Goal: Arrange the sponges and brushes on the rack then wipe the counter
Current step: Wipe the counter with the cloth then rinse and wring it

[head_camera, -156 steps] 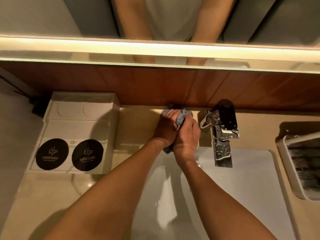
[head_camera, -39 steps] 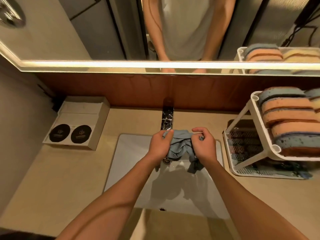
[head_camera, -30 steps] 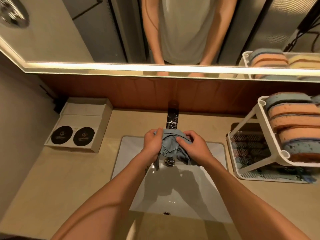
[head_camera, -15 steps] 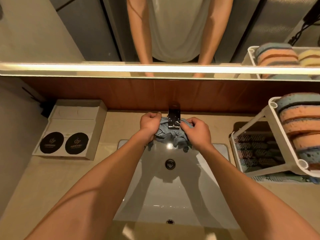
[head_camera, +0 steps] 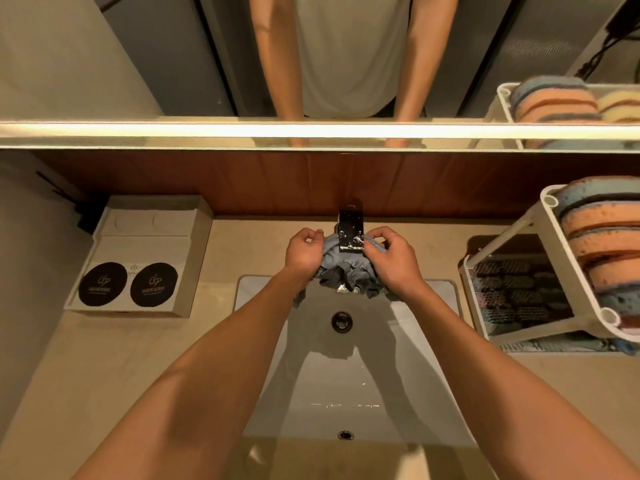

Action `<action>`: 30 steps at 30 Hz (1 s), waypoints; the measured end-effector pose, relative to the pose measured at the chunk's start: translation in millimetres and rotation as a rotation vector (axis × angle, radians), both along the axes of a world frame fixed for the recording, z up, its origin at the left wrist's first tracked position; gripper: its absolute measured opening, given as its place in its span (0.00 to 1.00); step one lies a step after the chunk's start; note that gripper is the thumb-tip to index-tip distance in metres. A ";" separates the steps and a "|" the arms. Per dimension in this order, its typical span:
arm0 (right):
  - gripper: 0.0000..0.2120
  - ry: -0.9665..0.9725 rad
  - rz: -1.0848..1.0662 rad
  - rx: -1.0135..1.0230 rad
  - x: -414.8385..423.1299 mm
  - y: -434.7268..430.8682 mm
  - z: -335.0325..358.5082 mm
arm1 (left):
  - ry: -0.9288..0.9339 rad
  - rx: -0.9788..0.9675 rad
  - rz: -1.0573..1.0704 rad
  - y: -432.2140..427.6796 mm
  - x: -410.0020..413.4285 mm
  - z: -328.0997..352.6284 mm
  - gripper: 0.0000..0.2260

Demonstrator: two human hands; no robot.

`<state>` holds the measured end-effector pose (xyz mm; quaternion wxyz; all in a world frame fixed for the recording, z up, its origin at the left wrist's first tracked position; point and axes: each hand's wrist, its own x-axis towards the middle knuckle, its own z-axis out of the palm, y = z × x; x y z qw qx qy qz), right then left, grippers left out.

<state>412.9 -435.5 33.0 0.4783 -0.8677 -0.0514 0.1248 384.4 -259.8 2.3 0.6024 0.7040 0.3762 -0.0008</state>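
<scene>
A crumpled grey-blue cloth (head_camera: 346, 271) is bunched around the chrome faucet (head_camera: 350, 233) at the back of the white sink (head_camera: 346, 375). My left hand (head_camera: 304, 252) grips the cloth on the faucet's left side. My right hand (head_camera: 389, 259) grips it on the right side. Both hands sit above the sink's back edge. On the right stands a white two-tier rack (head_camera: 547, 233). Several orange and blue sponges (head_camera: 606, 244) are stacked on its top tier, and brushes (head_camera: 512, 292) lie on its lower tier.
A beige box (head_camera: 145, 244) with two black round labels sits on the counter (head_camera: 121, 358) at the left. A wooden backsplash and a lit mirror run along the back. The sink drain (head_camera: 342, 321) lies below my hands.
My hands carried the cloth from over the sink basin back to the faucet and now hold it wrapped around the spout.
</scene>
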 end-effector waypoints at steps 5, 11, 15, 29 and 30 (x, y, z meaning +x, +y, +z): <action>0.07 0.029 0.019 0.019 -28.5 -12.5 -1.8 | -0.015 -0.035 -0.071 -7.8 -36.1 0.2 0.13; 0.06 0.061 0.034 0.053 -66.5 -25.3 2.1 | 0.056 0.042 -0.207 -9.7 -71.8 8.4 0.14; 0.06 0.103 0.032 0.100 -83.3 -33.2 10.3 | 0.049 0.130 -0.285 -8.0 -88.6 14.5 0.14; 0.08 -0.012 -0.024 0.198 -24.5 -27.8 73.8 | -0.117 -0.048 -0.148 0.4 -24.9 78.2 0.13; 0.08 -0.024 -0.021 0.195 -16.3 -26.1 75.1 | -0.123 -0.053 -0.132 1.7 -18.2 82.3 0.13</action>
